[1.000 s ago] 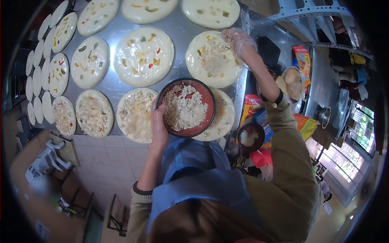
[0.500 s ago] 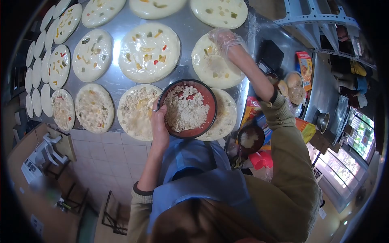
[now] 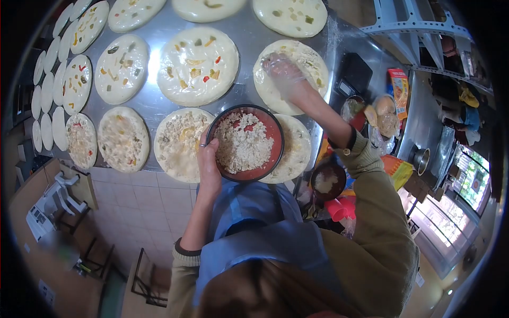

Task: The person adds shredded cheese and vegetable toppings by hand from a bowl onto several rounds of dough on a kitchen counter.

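Note:
My left hand (image 3: 210, 167) holds a round bowl (image 3: 278, 151) by its left rim, and whitish crumbly topping (image 3: 245, 142) fills part of its reddish inside. My right hand (image 3: 283, 71), in a clear plastic glove, is over the dough round (image 3: 268, 94) at the upper right; motion blurs its fingers. Pale crumbs and colored pieces show on that round. Below it another dough round (image 3: 297, 151) lies partly hidden behind the bowl. Left of the bowl is a crumb-covered dough round (image 3: 177, 143). A glossy dough round (image 3: 197, 66) with colored pieces lies above the bowl.
Several more dough rounds (image 3: 121, 69) stand in rows across the metal table (image 3: 154, 95). At the right are a black scale (image 3: 354, 74), an orange packet (image 3: 397, 93), a dark bowl (image 3: 328, 180), pink cups (image 3: 341, 209) and a metal bowl (image 3: 421, 159).
My right hand has moved down and to the left across the upper-right dough round, and more crumbs show on its upper right part. My left hand and the bowl have stayed put.

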The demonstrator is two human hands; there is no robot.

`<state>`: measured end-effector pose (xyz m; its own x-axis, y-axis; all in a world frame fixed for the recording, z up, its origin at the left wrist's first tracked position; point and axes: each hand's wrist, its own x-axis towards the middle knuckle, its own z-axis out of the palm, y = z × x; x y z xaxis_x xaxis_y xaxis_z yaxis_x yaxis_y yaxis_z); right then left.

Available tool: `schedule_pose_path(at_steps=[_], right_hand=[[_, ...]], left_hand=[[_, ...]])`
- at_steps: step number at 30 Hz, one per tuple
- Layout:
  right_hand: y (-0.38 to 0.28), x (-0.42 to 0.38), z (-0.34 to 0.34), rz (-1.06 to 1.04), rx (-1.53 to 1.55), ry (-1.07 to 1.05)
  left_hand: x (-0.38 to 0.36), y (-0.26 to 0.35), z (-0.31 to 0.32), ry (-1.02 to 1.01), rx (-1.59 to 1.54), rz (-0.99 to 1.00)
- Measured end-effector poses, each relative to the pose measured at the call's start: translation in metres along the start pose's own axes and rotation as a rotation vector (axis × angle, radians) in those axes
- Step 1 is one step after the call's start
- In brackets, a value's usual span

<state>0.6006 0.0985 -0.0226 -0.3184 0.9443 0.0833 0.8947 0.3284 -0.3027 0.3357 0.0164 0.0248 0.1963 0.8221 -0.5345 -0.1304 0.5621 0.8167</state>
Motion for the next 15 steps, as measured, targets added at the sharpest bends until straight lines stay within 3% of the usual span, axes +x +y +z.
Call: schedule_pose_path(at_steps=[4, 7, 10, 13, 15], right_hand=[[-0.005, -0.018, 0.020, 0.085, 0.167, -0.038], [-0.012, -0.033, 0.003, -0.026, 0.225, -0.019], [-0.021, -0.033, -0.013, 0.101, 0.233, -0.012], [-0.071, -0.029, -0.085, 0.521, 0.766, -0.280], [-0.088, -0.042, -0.082, 0.254, 0.490, -0.168]], left_hand=[[0.001, -0.002, -0.002, 0.013, 0.010, 0.001], [0.000, -0.002, -0.003, -0.008, 0.006, 0.049], [0.003, -0.007, -0.006, -0.026, 0.039, 0.054], [0.004, 0.004, 0.005, -0.037, 0.077, 0.102], [0.005, 0.003, 0.009, -0.010, 0.188, 0.137]])
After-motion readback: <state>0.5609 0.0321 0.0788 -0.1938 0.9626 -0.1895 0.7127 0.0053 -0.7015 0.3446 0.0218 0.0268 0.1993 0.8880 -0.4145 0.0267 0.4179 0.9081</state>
